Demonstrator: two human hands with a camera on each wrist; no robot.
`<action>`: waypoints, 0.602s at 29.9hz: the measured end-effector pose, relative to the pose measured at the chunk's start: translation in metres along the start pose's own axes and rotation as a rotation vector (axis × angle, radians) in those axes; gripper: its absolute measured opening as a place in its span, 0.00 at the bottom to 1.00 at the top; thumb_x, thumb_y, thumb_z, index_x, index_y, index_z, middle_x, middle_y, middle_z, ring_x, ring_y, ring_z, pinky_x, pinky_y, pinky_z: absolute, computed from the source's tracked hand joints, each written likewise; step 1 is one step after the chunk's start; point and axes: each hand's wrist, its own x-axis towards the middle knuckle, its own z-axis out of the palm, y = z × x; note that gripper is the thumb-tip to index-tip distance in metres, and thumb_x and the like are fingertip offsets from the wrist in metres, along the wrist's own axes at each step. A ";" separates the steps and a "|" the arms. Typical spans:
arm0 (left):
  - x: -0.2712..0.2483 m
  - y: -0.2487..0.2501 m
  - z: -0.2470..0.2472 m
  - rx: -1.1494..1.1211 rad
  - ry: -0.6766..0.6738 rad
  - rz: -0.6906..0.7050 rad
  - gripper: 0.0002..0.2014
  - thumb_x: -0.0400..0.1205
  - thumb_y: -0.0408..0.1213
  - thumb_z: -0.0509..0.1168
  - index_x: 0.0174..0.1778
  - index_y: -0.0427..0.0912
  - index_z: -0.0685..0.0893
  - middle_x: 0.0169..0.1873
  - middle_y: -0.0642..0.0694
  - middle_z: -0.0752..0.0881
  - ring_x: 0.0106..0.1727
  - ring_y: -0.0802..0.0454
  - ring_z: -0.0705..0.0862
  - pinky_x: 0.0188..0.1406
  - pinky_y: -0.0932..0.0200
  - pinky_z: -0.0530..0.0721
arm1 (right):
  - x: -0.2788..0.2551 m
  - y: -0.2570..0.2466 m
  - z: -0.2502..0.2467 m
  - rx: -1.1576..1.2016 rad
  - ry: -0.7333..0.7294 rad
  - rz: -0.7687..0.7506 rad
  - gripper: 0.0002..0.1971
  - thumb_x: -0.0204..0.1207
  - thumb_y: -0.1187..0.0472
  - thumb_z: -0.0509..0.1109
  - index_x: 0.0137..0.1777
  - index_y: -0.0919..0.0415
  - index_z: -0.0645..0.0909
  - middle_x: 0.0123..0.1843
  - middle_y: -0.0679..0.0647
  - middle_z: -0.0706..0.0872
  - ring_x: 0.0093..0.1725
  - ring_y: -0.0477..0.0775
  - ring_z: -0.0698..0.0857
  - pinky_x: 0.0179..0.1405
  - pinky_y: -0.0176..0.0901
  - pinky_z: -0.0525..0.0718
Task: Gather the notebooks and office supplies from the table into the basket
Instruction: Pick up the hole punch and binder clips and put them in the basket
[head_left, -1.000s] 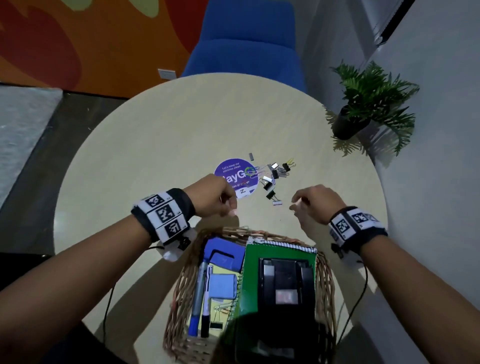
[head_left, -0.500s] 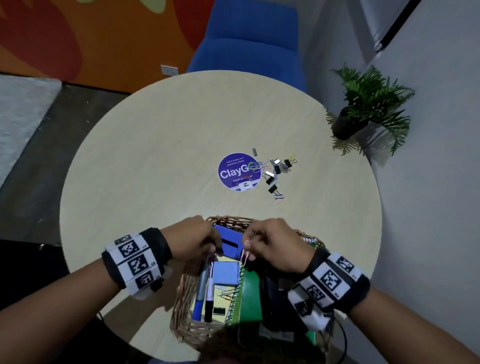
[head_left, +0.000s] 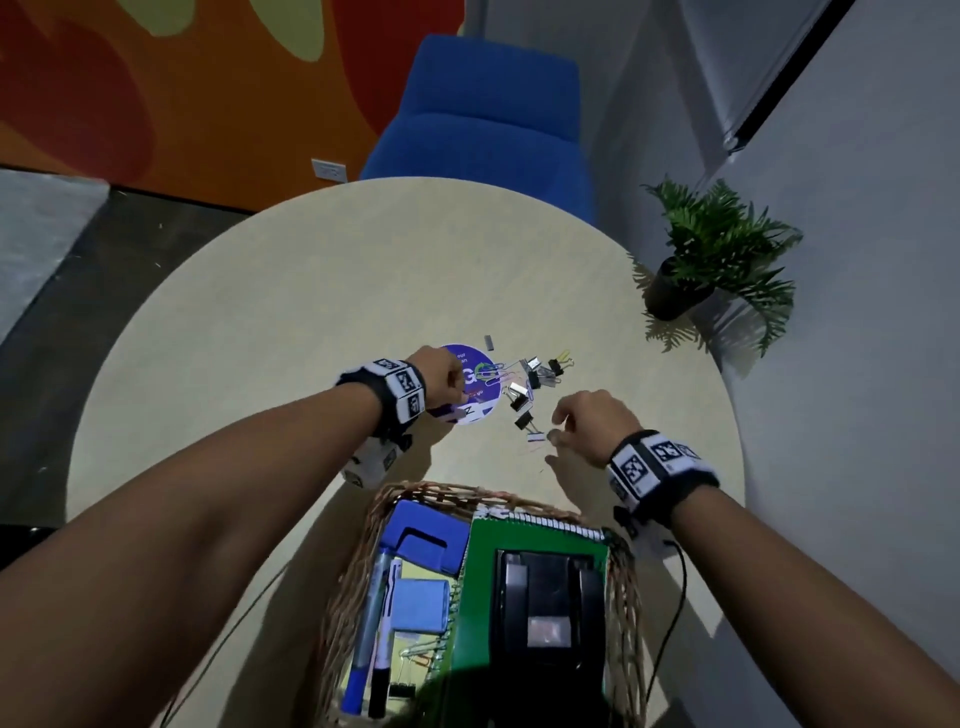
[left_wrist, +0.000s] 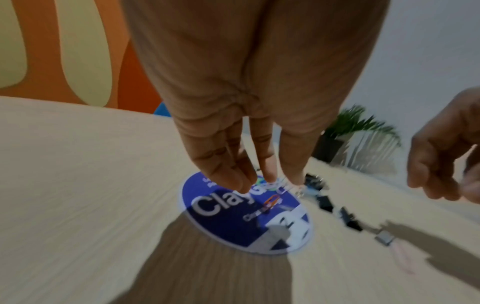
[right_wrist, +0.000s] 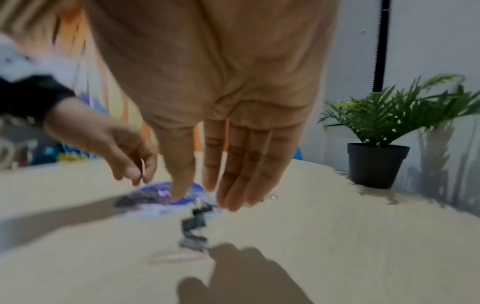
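While your head view lays out the whole round bench (head_left: 291, 291), only the wrist views bring you close to the fingers. Your left hand (head_left: 435, 375) hangs over the purple round sticker (head_left: 480, 402), and your left wrist view shows its fingers (left_wrist: 228, 174) pointing down, straight and close together, tips just above the sticker; whether they touch it or hold a clip you cannot tell. Your right hand (head_left: 589, 423) hovers beside the nearest binder clip (head_left: 524, 420), fingers loosely bent in the head view, while your right wrist view shows them (right_wrist: 241, 174) hanging nearly straight and holding nothing. That view is smeared, so the scattered clips (head_left: 540, 371) read there only as dark blobs. In your left wrist view the sticker's white lettering reads "Clay", with the rest covered by your fingers and a paper clip. Only your head view shows the wicker basket (head_left: 358, 582) at the near edge of the bench, already holding a green spiral notebook (head_left: 480, 587) with a black object on top, markers (head_left: 371, 623), and blue items. A potted plant (right_wrist: 376, 162) stands at the far right edge of the bench.
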 end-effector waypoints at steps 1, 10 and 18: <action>0.009 0.002 0.002 0.020 -0.009 -0.009 0.07 0.76 0.40 0.71 0.46 0.41 0.85 0.48 0.40 0.88 0.55 0.40 0.85 0.53 0.53 0.81 | 0.010 0.003 0.002 -0.027 -0.050 -0.009 0.10 0.72 0.55 0.74 0.53 0.54 0.85 0.53 0.56 0.89 0.50 0.58 0.87 0.51 0.49 0.86; 0.042 0.037 0.017 0.244 -0.111 -0.142 0.06 0.73 0.34 0.71 0.34 0.38 0.81 0.22 0.45 0.74 0.23 0.49 0.74 0.34 0.57 0.77 | 0.042 0.000 0.031 -0.163 -0.007 -0.275 0.08 0.74 0.56 0.70 0.52 0.55 0.80 0.53 0.57 0.86 0.51 0.63 0.85 0.48 0.51 0.84; 0.060 0.031 0.019 0.320 -0.230 -0.184 0.12 0.61 0.36 0.76 0.22 0.41 0.77 0.20 0.45 0.78 0.26 0.47 0.85 0.35 0.49 0.87 | 0.046 -0.002 0.045 -0.173 0.066 -0.298 0.08 0.75 0.64 0.63 0.49 0.54 0.81 0.49 0.56 0.88 0.45 0.62 0.85 0.41 0.48 0.81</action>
